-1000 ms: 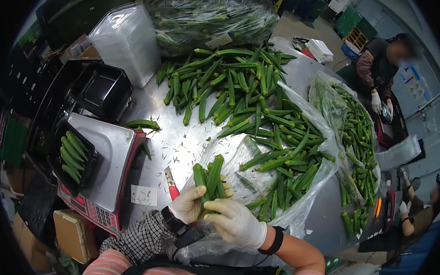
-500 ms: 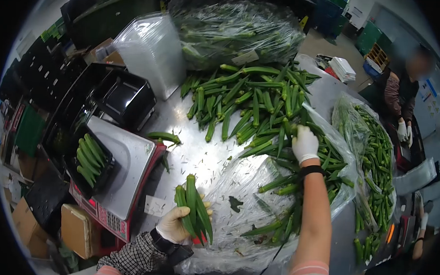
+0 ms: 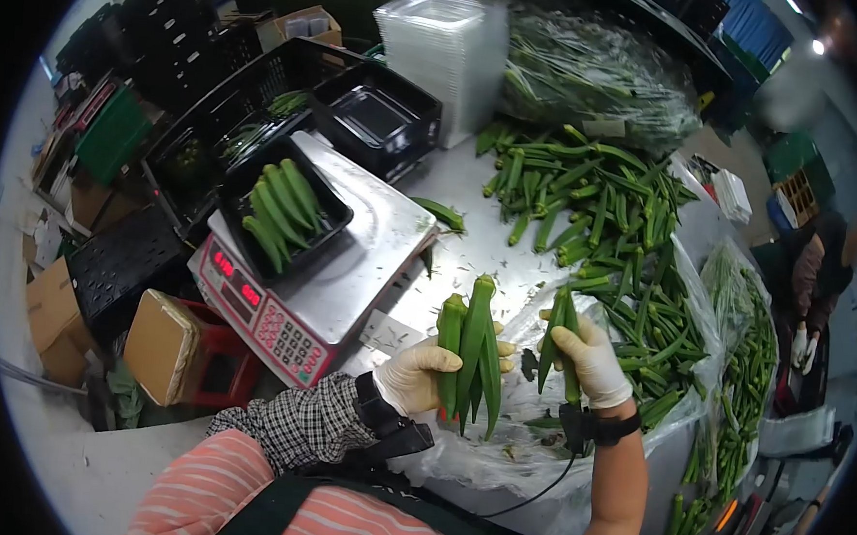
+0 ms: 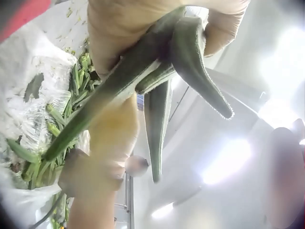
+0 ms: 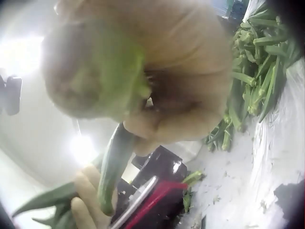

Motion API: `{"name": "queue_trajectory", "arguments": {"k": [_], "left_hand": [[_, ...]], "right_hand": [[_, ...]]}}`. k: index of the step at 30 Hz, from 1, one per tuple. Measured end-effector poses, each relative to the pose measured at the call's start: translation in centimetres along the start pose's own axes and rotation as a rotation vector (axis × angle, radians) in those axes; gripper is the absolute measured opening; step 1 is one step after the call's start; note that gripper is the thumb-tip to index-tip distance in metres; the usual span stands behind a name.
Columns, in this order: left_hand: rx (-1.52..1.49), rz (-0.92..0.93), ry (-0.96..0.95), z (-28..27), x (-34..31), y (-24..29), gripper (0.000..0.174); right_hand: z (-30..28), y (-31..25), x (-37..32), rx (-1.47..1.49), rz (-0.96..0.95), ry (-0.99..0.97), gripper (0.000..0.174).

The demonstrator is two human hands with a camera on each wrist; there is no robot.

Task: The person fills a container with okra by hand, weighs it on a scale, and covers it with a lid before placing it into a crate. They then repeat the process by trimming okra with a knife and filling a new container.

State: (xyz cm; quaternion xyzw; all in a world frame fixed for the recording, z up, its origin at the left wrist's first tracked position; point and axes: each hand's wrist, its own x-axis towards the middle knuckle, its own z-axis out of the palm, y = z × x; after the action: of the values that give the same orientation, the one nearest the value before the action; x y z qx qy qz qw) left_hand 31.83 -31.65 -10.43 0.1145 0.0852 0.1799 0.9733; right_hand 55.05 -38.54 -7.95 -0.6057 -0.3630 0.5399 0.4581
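My gloved left hand (image 3: 411, 375) grips a small bunch of okra (image 3: 478, 343) upright, thumb on the near side. In the left wrist view the pods (image 4: 190, 57) fan out below the glove. A short way to the right, my gloved right hand (image 3: 593, 361) pinches more okra (image 3: 563, 333) between thumb and fingers. One green pod (image 5: 114, 167) points down from that hand in the right wrist view. Behind both hands lies a loose okra heap (image 3: 634, 230). On the scale (image 3: 367, 235) at left, a black tray (image 3: 329, 228) holds a row of okra.
Empty black trays (image 3: 378, 120) and a stack of clear containers (image 3: 439, 65) stand behind the scale. A plastic bag of okra (image 3: 593, 78) sits at the back. Crumpled clear film (image 3: 496, 465) covers the near table. Another person (image 3: 811, 278) works at far right.
My right hand left the bunch, reached out into the okra heap, and came back beside my left hand with okra. The left hand kept its bunch. The head view turned left.
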Motion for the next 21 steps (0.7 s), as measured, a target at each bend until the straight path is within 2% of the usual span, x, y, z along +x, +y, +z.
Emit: {"name": "queue_trajectory", "arguments": {"k": [1, 2, 4, 5, 6, 8, 10, 12, 13, 16, 17, 18, 19, 20, 21], "left_hand": [[0.004, -0.001, 0.019, 0.2, -1.0, 0.5, 0.071], [0.022, 0.021, 0.049, 0.6, -1.9, 0.9, 0.071], [0.059, 0.092, 0.048, 0.5, -3.6, 1.9, 0.066], [0.087, 0.111, 0.048, 0.5, -4.6, 2.9, 0.059], [0.088, 0.106, 0.041, 0.0, -5.4, 3.7, 0.052], [0.163, 0.188, 0.084, 0.0, -7.1, 5.4, 0.049], [0.175, 0.221, 0.087, 0.8, -9.2, 7.8, 0.048], [0.181, 0.315, 0.097, 0.7, -11.0, 10.4, 0.046], [0.186, 0.398, 0.158, 0.7, -11.7, 11.9, 0.043], [0.311, 0.585, 0.276, -0.7, -12.7, 17.0, 0.033], [0.271, 0.559, 0.306, -0.9, -13.0, 18.5, 0.029], [0.274, 0.597, 0.290, -1.4, -12.9, 18.8, 0.028], [0.233, 0.504, 0.288, -1.7, -13.2, 20.0, 0.028], [0.200, 0.411, 0.292, -2.1, -14.0, 21.4, 0.028], [0.255, 0.374, 0.263, -1.9, -15.4, 21.7, 0.029]], "right_hand": [[0.8, 0.4, 0.3, -0.058, 0.058, -0.016, 0.027], [1.1, 2.0, 1.4, -0.298, 0.134, 0.027, 0.027], [1.5, 5.5, 3.3, -1.053, -0.362, 0.227, 0.029], [2.7, 5.0, 3.4, -1.019, -0.377, 0.324, 0.031], [5.0, 2.3, 2.8, -0.657, -0.196, 0.294, 0.030], [9.3, -1.9, 2.1, -0.356, -0.164, 0.191, 0.029], [13.9, -5.6, 1.5, -0.367, -0.183, 0.125, 0.027], [16.9, -7.2, 2.7, -0.705, -0.674, 0.147, 0.026], [18.3, -8.4, 2.8, -0.777, -0.708, 0.188, 0.025], [22.4, -11.1, 3.4, -0.322, -0.414, 0.199, 0.018], [23.7, -11.4, 4.3, -0.333, -0.416, 0.206, 0.018], [24.9, -11.1, 5.7, -0.399, -0.610, 0.173, 0.020], [25.5, -10.6, 6.9, -0.466, -0.803, 0.137, 0.022], [25.9, -10.0, 7.9, -0.543, -0.856, 0.131, 0.027], [26.4, -9.3, 8.8, -0.455, -0.825, 0.120, 0.026]]}}
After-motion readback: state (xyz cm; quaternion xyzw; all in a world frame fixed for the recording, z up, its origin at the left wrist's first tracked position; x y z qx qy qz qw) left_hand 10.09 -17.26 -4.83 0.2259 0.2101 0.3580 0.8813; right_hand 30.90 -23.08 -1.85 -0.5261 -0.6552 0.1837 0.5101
